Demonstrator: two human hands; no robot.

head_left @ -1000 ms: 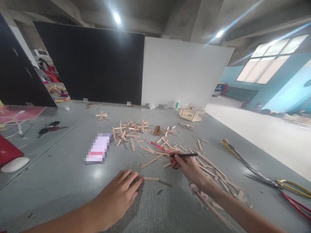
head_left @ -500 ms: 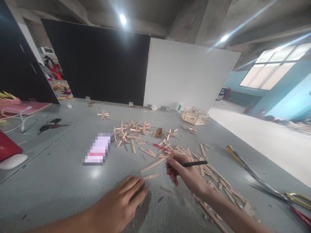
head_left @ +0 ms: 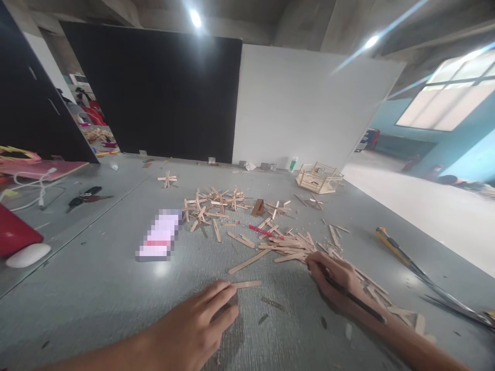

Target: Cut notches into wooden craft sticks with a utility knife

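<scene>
My left hand (head_left: 197, 319) rests low on the table, its fingertips pressed together over the left end of a flat wooden craft stick (head_left: 249, 284). The stick points right, away from the fingers. Over at the right, my right hand (head_left: 336, 281) is closed, with a slim black pen (head_left: 358, 300) lying back across it toward the wrist. Its fingertips reach the near edge of a pile of loose craft sticks (head_left: 294, 245); whether they pinch one, I cannot tell. A longer craft stick (head_left: 247, 262) lies between the hands, beyond them.
Glued stick stars (head_left: 218, 201) lie behind, near a brown wooden block (head_left: 258, 207) and a red pen (head_left: 261, 230). A hexagonal stick frame (head_left: 320, 179) stands back right. A blurred-out phone (head_left: 159, 234) lies left, a yellow cutter (head_left: 390, 245) and scissors (head_left: 460, 308) right.
My right hand has moved right to the stick pile, and the pen has swung from a writing grip to point back along the wrist. My left hand stays on its stick. The view has shifted slightly.
</scene>
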